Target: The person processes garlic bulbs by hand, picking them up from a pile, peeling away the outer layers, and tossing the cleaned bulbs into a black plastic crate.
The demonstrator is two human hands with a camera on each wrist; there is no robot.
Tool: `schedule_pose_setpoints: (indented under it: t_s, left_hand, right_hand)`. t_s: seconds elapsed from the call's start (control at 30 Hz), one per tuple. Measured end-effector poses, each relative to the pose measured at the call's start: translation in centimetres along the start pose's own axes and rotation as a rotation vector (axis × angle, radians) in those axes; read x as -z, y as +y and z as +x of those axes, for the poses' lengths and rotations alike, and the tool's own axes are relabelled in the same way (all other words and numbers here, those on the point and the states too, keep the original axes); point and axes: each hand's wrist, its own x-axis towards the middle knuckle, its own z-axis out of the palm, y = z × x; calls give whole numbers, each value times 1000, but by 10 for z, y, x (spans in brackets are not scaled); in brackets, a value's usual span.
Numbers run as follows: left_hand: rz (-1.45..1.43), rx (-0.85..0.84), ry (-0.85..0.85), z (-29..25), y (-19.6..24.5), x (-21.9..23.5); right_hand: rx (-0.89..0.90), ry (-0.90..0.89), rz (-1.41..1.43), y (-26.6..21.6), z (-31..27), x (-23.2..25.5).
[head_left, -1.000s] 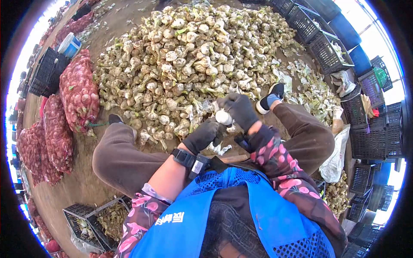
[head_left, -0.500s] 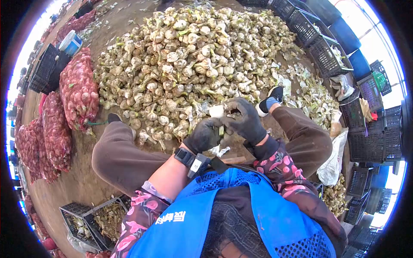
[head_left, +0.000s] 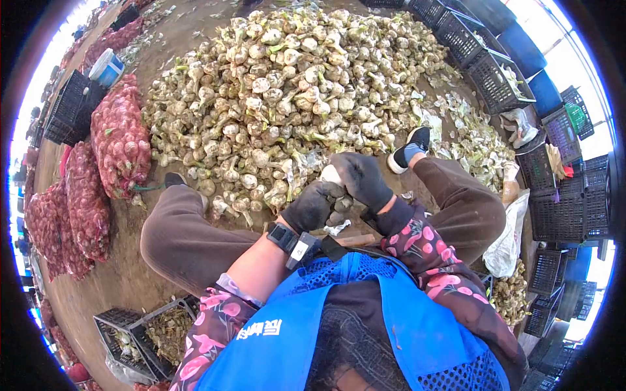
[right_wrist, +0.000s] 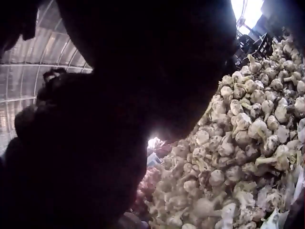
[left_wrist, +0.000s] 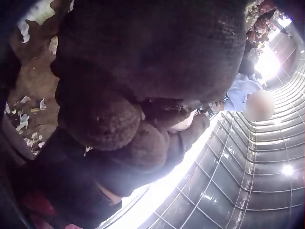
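Observation:
Both hands wear dark gloves and meet in front of the body, at the near edge of a big heap of garlic (head_left: 280, 98). A white, peeled-looking garlic bulb (head_left: 330, 174) shows between them, mostly covered by fingers. My left hand (head_left: 312, 207) has its fingers curled round the lower side of the bulb. From the right, my right hand (head_left: 364, 182) grips over its top. In the left wrist view the gloved fingers (left_wrist: 102, 121) are curled, with a pale patch of the bulb (left_wrist: 183, 125) behind them. The right wrist view shows my right hand only as a dark shape.
Red mesh sacks (head_left: 120, 140) full of bulbs stand on the left, near a black crate (head_left: 75, 107) and a white-blue bucket (head_left: 106, 68). Stacked black crates (head_left: 499, 81) line the right. Loose skins (head_left: 466, 127) litter the ground. A divided crate (head_left: 140, 335) sits at lower left.
The bulb has been turned in the hands. Half a second ago it stuck out at the upper left with a green stem below; now the right hand's fingers cover most of it.

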Motion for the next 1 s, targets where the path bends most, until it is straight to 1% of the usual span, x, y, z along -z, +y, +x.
schedule_pose_setpoints:
  t_s: [0.03,0.07,0.1,0.13,0.17,0.2,0.23,0.27,0.33,0.37,0.4,0.43,0.47,0.5,0.53,0.57,0.6,0.63,0.67,0.73,0.77,0.83,0.87,0.93,0.97,1.0]
  left_hand:
    - [-46,25,87,-2,1,-9]
    - [-42,27,88,-2,2,-11]
    - [-113,26,2,-2,1,-12]
    - [-186,25,-86,-2,1,-13]
    - [-184,29,-86,-2,1,-14]
    - [-127,-17,-66,-3,0,-15]
    - [-71,-63,-46,-3,0,-16]
    - [-68,-61,-47,-4,0,-19]
    - [-154,-9,-60,-5,3,-24]
    - [-152,-29,-174,-3,3,-20]
    - [-153,-34,-174,-2,2,-19]
    - [-161,-38,-124,-1,3,-19]
    - [-171,-41,-75,0,3,-18]
    - [-174,-44,-75,0,3,-17]
    - [-154,-27,-13,0,3,-16]
    - [-134,-9,48,0,2,-15]
    - [-139,-7,47,0,3,-15]
    - [-170,31,23,0,4,-16]
    - [-198,69,0,0,5,-16]
    - [-200,104,-5,-2,6,-16]
    - [-205,133,-15,-2,7,-15]
    - [-209,162,-28,-1,9,-18]
    - [-178,150,-19,-2,9,-22]
    - [-148,147,-7,-2,5,-25]
    - [-164,130,-29,-2,2,-27]
    - [-179,113,-51,-3,1,-27]
  right_hand:
    - [-109,-9,-35,-5,3,2]
    - [-217,-15,-69,-8,7,5]
    - [-321,-63,-139,-5,12,5]
    - [-322,-60,-137,2,15,5]
    - [-212,53,-39,13,17,4]
    - [-102,164,59,25,19,3]
    - [-28,161,-46,22,21,5]
    - [45,166,-150,18,22,7]
    - [-403,385,220,1,13,10]
    - [-287,362,137,21,8,11]
    - [-286,357,136,24,4,15]
    - [-219,278,157,22,-2,17]
    - [-154,199,177,8,-4,18]
    - [24,201,62,-10,-8,22]
    - [20,197,61,-11,-9,23]
    - [170,164,-157,-10,-9,25]
    - [321,128,-374,-10,-8,28]
    - [263,50,-325,-16,-6,32]
    - [261,52,-324,-15,-6,33]
    - [224,-64,-451,-14,-4,34]
    - [225,-61,-451,-16,-2,35]
    - [-49,-137,-455,-23,6,38]
    - [-51,-132,-455,-15,9,36]
    - [-161,289,-241,21,13,25]
    - [-170,395,-348,33,14,22]
    - [-171,403,-344,43,10,24]
